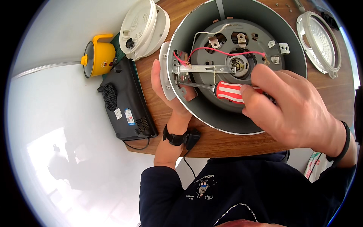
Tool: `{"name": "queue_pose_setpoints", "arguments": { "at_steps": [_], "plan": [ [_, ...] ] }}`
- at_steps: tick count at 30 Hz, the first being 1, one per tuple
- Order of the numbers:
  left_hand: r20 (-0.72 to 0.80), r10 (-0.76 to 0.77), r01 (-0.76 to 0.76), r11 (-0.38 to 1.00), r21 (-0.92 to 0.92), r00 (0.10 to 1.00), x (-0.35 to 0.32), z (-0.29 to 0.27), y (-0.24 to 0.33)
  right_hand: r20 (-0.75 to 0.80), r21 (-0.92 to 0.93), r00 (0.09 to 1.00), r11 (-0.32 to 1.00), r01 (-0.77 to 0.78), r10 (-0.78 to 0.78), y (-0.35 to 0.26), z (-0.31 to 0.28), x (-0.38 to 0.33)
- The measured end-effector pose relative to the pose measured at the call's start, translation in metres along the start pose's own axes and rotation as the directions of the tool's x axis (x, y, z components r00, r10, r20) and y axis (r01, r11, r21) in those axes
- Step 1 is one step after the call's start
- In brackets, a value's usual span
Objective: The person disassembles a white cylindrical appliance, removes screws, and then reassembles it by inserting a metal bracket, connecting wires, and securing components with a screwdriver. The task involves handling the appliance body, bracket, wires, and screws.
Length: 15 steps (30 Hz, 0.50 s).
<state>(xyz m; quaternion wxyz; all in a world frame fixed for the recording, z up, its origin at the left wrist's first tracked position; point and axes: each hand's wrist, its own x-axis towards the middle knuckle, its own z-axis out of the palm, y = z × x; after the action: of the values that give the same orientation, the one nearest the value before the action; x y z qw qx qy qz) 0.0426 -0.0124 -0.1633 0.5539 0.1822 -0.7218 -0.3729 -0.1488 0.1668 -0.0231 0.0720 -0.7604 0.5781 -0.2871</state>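
A round grey metal rice cooker housing [289, 28] lies with its underside open toward me, showing its inner parts. Inside are a flat metal lever [206, 69], a red wire [215, 49] and a white wire [206, 33]. My right hand [293, 106] is closed around the red-and-white striped handle of a screwdriver [229, 92]. Its shaft points left, with the tip at the metal bracket by the housing's left wall. My left hand [162, 81] grips the white panel [165, 72] on the housing's left outer side; some of its fingers are hidden behind it.
On the wooden table [204, 147], a white round plastic base [138, 30] sits at the far left. Left of the housing are a black flat appliance [126, 102] with a fan vent and a yellow pot [104, 58]. White ring-shaped parts [321, 41] lie at the far right.
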Motion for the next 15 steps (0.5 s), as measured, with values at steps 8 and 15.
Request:
{"name": "queue_pose_setpoints", "arguments": {
  "at_steps": [8, 15],
  "plan": [
    [-0.020, 0.019, -0.017, 0.994, 0.108, 1.000, -0.0035, -0.0011, 0.0000, 0.108, 0.463, 0.930, 0.810, -0.360, 0.352, 0.0024, -0.0029, 0.0042],
    [0.018, 0.028, -0.030, 0.990, 0.140, 0.999, -0.0028, -0.0051, 0.0017, 0.181, 0.508, 0.910, 0.757, -0.411, 0.373, 0.0063, -0.0072, 0.0050]
  ]
}}
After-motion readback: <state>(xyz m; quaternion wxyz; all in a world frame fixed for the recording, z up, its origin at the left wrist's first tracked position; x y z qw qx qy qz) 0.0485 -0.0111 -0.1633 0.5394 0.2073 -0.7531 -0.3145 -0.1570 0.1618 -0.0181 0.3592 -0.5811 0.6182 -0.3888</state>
